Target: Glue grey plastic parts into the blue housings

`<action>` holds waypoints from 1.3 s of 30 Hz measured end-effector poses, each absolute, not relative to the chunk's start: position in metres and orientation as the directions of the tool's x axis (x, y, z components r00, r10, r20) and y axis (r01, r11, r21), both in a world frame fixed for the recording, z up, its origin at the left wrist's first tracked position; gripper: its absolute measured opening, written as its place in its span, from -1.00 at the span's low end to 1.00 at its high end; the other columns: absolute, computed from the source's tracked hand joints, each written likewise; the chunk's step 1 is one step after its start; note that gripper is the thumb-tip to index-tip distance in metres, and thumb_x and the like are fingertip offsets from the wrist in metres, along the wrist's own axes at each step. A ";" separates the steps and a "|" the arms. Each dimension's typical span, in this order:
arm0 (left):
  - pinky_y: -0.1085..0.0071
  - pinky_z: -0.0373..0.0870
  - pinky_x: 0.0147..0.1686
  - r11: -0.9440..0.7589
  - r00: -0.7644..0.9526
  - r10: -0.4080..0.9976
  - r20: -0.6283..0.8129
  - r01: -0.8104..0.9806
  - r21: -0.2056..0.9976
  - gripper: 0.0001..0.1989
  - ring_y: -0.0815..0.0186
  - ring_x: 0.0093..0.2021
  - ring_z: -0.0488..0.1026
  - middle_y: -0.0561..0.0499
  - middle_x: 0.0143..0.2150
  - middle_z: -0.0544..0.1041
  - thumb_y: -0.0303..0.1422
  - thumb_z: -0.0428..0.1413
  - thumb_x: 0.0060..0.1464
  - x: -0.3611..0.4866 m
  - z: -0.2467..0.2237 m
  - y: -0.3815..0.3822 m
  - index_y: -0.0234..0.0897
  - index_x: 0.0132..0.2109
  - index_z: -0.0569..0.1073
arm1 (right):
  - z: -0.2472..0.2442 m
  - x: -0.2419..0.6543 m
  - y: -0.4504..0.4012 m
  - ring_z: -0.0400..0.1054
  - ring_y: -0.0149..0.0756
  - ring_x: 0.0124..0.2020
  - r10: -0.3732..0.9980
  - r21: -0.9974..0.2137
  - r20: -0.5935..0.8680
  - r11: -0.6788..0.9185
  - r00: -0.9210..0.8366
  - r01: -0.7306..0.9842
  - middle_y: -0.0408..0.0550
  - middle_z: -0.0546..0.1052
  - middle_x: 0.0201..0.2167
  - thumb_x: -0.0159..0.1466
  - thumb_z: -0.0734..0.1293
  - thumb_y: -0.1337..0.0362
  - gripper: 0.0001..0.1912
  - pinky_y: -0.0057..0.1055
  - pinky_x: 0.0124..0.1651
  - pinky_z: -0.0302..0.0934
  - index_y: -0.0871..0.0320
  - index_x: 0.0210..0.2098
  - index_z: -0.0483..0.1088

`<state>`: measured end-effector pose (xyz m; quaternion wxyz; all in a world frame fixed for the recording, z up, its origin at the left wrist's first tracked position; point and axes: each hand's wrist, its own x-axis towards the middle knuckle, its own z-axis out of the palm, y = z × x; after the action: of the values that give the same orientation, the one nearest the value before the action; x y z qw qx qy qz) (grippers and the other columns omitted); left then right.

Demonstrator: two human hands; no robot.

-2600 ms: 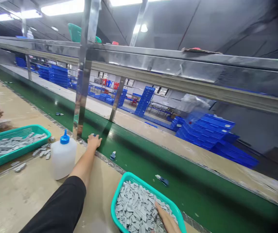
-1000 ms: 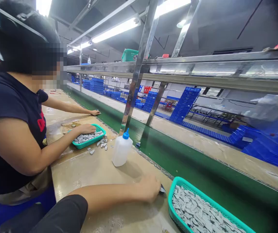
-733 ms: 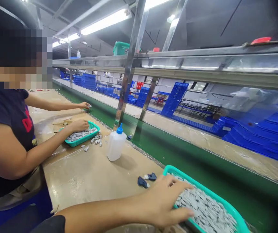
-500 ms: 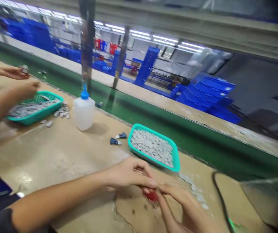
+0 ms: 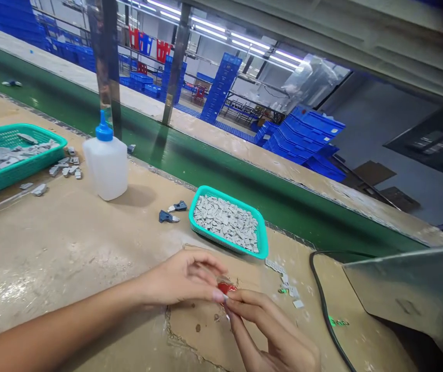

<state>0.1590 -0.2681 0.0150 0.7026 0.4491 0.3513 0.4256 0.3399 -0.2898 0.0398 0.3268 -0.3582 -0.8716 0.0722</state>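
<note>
Tan desk [image 5: 62,243] beside a green conveyor belt [image 5: 221,178], seen from the worker's head. Left hand [image 5: 183,279] and right hand [image 5: 271,330] meet near centre, fingers curled and nearly closed, pinching a small red part [image 5: 225,288] between them; fingertips hide its exact form. Just beyond lies a teal tray [image 5: 227,194] of grey moulded pieces [image 5: 225,222], with two small blue clips [image 5: 168,216] and a white squeeze bottle [image 5: 105,168] further left. Both hands appear occupied with the red part, so reaching the tray would first call for freeing one.
</note>
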 end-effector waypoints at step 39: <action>0.52 0.42 -0.31 0.381 0.095 0.920 -0.381 -0.452 0.807 -0.78 0.36 -0.36 0.44 -0.01 -0.39 0.47 -0.40 0.15 -0.13 0.109 0.008 -0.231 -0.32 -0.25 0.46 | 0.026 0.354 -0.132 0.38 -0.18 -0.24 0.864 -0.236 -0.020 0.485 -0.503 0.842 0.05 0.53 -0.31 -0.03 0.27 0.58 -0.67 -0.41 -0.20 0.23 0.27 -0.28 0.48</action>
<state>0.1086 -0.2313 0.0075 0.6941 0.2560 0.4568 0.4940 0.3545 -0.1320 0.0256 0.0507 -0.4957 -0.8603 0.1078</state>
